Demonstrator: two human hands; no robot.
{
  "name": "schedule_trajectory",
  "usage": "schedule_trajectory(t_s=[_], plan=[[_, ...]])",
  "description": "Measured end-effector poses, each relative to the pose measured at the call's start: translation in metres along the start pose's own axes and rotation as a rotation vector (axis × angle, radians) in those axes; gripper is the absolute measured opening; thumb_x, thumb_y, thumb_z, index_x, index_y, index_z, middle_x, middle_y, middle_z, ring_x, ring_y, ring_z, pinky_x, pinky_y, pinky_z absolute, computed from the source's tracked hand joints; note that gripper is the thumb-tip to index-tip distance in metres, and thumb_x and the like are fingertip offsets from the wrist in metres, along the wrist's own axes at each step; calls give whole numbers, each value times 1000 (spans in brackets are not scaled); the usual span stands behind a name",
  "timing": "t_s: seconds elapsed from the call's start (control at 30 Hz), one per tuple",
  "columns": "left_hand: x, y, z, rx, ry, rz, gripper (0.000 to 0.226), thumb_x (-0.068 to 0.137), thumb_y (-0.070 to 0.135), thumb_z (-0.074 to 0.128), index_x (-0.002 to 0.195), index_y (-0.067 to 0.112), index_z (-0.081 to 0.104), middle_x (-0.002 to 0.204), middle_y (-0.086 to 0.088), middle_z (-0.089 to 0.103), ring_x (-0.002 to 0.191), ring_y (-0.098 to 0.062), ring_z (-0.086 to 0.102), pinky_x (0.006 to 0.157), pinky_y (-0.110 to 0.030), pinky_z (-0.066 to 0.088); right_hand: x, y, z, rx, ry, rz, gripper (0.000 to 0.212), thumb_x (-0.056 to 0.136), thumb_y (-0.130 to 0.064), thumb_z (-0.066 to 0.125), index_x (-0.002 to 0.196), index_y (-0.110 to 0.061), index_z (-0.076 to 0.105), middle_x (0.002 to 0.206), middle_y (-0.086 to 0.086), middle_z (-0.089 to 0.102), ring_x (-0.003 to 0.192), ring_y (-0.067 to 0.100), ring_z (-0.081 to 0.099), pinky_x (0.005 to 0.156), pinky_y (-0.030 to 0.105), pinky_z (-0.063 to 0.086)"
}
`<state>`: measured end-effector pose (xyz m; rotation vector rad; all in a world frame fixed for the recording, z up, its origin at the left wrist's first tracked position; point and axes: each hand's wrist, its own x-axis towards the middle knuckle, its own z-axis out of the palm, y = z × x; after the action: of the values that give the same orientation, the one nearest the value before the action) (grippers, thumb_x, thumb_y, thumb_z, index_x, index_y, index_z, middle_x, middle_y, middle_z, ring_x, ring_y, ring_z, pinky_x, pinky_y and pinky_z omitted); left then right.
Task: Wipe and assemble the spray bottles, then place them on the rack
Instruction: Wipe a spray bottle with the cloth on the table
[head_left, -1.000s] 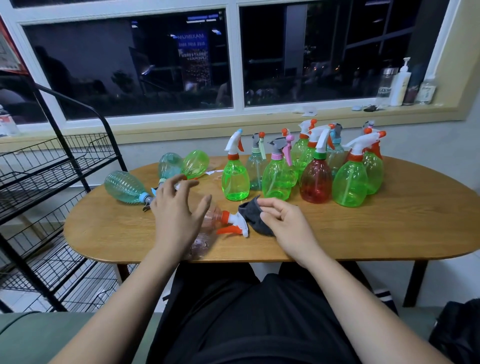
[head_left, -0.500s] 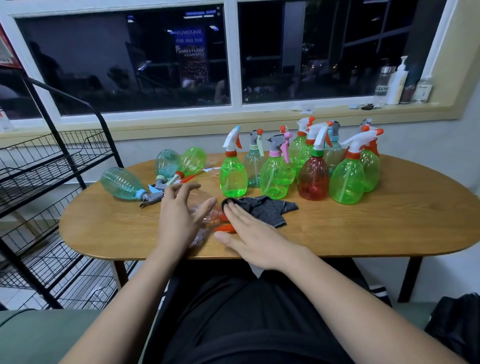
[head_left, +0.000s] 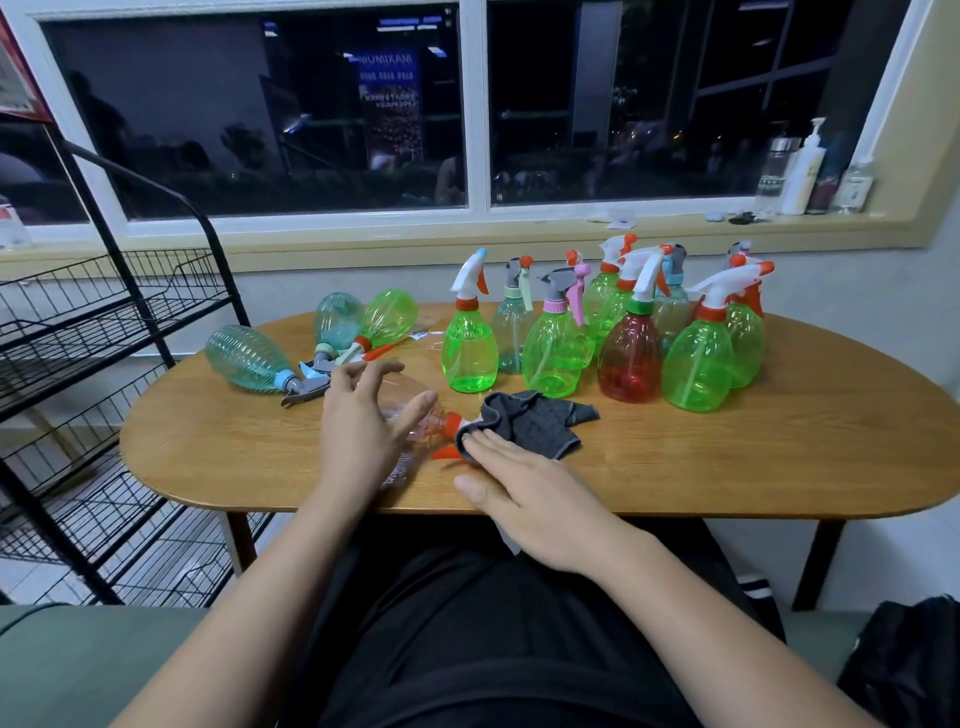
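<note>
Head view: the clear bottle (head_left: 434, 427) lies on its side at the near edge of the table (head_left: 727, 467), just left of frame centre, with its orange collar and trigger pointing right. The left hand (head_left: 363, 431) arches over its body with fingers spread and thumb stretched toward the neck. It is not wrapped round the bottle, and I cannot tell how firmly it touches. The right hand (head_left: 524, 493) lies flat with fingers straight and together. Its fingertips press the near fold of the grey cloth (head_left: 540, 418), which covers the spray head. That hand holds nothing in a pinch.

The bottle looks empty and thin-walled, so it is probably very light and likely to roll or skid on the smooth wood. It would also dent under a hard squeeze. The best hold is probably round the wide body, or at the stiff neck under the collar. The cloth is limp and needs bunching to wipe well.

3 bottles (head_left: 249, 358) lie at centre left. A standing cluster (head_left: 628, 358) fills the centre right. The rack (head_left: 104, 322) stands at the left edge.
</note>
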<state>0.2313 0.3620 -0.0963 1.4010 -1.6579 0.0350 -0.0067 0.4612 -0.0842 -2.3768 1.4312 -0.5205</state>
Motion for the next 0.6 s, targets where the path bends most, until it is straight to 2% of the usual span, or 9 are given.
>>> schedule_trajectory(t_s=[0.2,0.3,0.37,0.47,0.6], plan=[[1,-2,1,-3,-5,11,63,82,87,59,129,45,57,130,2,45,102,-30,71,93,-50,58,8,-12,3,-54,-21,-89,75,107,-70,28,170,-31,18,175,-18,9,159,-6,1,131,25,7],[2,-3,1,-6,-8,6,61,82,86,60,128,46,58,130,2,45,102,-29,71,92,-50,58,12,-11,2,-52,-15,-113,71,110,-65,30,170,-29,21,175,-18,12,159,-8,3,127,16,0],[1,-3,0,-13,-10,3,60,83,85,60,128,46,58,130,2,44,103,-30,70,93,-50,58,10,-7,4,-19,-6,-114,67,111,-63,32,169,-31,23,174,-21,14,157,-11,3,128,17,4],[0,-2,0,-29,-1,0,59,82,84,62,127,46,58,130,5,43,104,-29,70,95,-49,57,3,4,3,36,11,-65,61,111,-61,34,167,-38,28,170,-30,17,154,-17,6,128,23,18],[-1,-1,-1,-37,-5,-17,62,81,85,62,128,45,58,129,8,41,101,-27,71,91,-48,59,-2,16,1,6,37,29,63,109,-65,32,167,-41,26,170,-30,18,155,-13,10,130,32,24]])
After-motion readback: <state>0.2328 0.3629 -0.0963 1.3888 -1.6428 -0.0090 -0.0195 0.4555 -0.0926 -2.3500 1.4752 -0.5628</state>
